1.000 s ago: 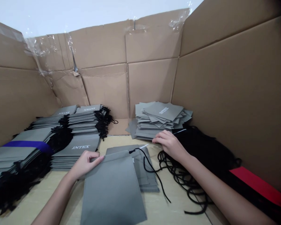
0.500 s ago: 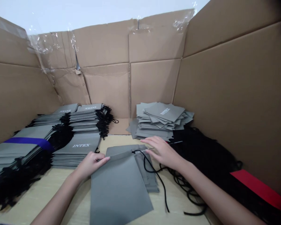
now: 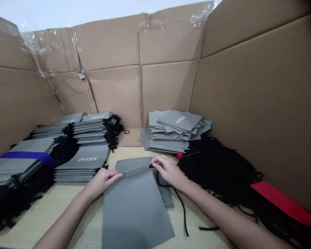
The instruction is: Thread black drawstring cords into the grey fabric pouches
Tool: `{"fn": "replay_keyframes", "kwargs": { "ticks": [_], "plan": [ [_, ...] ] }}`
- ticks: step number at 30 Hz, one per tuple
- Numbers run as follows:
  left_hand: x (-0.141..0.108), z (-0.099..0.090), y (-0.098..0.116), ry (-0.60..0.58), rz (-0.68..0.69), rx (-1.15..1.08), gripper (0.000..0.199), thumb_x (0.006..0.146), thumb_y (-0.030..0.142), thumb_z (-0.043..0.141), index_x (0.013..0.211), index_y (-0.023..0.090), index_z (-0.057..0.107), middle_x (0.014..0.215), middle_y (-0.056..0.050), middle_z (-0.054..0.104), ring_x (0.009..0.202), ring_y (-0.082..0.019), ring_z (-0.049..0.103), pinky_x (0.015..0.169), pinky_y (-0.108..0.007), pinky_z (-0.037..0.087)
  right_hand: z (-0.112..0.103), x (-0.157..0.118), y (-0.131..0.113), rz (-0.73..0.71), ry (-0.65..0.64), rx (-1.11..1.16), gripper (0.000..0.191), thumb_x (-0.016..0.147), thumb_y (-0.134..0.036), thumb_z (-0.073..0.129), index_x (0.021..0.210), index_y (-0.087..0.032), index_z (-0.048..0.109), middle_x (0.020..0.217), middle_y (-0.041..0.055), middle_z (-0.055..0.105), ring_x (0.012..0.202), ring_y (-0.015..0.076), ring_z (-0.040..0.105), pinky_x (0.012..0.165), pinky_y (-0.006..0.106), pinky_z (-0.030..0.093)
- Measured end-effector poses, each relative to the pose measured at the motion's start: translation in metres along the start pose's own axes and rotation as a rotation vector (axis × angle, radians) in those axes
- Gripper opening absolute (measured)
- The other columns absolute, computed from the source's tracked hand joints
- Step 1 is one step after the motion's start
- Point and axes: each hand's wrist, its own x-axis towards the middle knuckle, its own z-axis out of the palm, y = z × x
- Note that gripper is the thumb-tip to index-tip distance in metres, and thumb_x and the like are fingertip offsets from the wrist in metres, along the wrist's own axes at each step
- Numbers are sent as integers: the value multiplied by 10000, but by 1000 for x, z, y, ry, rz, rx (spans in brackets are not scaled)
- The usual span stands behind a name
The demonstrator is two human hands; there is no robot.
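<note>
The top edge of a grey drawstring pouch (image 3: 137, 211) is pinched by the left hand (image 3: 103, 180), its black cord (image 3: 181, 211) by the right hand (image 3: 168, 171); white "INTEX" is printed on stacked pouches (image 3: 87, 159) at lower left.

Grey pouch (image 3: 134, 211) at 6 o'clock, with black drawcord (image 3: 182, 216). Grey pouch stacks (image 3: 72, 166) at 9 o'clock, showing white INTEX lettering (image 3: 87, 159) and a violet band (image 3: 28, 156). Black cord heap (image 3: 215, 171) at 3 o'clock; red strip (image 3: 285, 204) at 4 o'clock; plain tan cardboard (image 3: 168, 93) at 12 o'clock.

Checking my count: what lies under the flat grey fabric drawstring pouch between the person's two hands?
The top pouch covers a second grey pouch, visible past its upper and right edges, on a pale wooden table. Anything else between them is hidden.
</note>
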Motion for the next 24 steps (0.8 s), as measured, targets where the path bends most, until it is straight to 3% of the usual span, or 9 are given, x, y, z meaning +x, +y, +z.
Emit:
{"fn": "replay_keyframes", "kwargs": {
  "ticks": [4,7,14,18,21,24],
  "plan": [
    [0,-1,1,-18,-25,18,437,855,460,345,531,166,359,539,46,274,515,-88,277,500,-199,240,-14,1,1,18,-168,312,225,891,-305,400,869,-193,593,965,50,590,898,177,533,803,321,422],
    [0,-2,1,-54,-26,37,440,855,462,344,530,167,356,545,42,288,520,-91,284,501,-200,239,-26,0,3,61,-289,479,288,898,-357,364,928,-189,596,1025,59,549,883,180,519,767,313,431],
    [0,-4,-6,-115,-40,90,459,849,483,344,542,164,468,523,29,398,491,-104,336,498,-216,242,-34,2,17,76,-246,708,371,915,-335,259,878,-156,582,996,95,573,950,220,520,841,376,396],
    [-3,-8,-2,-124,-19,239,471,863,476,310,587,172,541,541,-4,516,511,-133,448,508,-226,252,-43,3,22,53,-229,441,413,921,-385,251,793,-171,580,965,75,592,914,205,531,819,363,407],
    [-6,-12,1,-118,13,431,467,869,464,300,620,185,579,559,-33,577,537,-164,508,519,-243,259,-51,1,25,43,-263,80,269,869,-413,412,896,-211,587,924,43,603,879,193,535,792,338,410],
    [-8,-17,4,-123,9,638,450,861,451,317,626,186,595,594,-61,606,552,-190,540,524,-259,277,-52,-2,30,-34,-317,-136,187,806,-371,537,900,-216,582,862,31,618,826,190,539,766,328,404]
  ]
}}
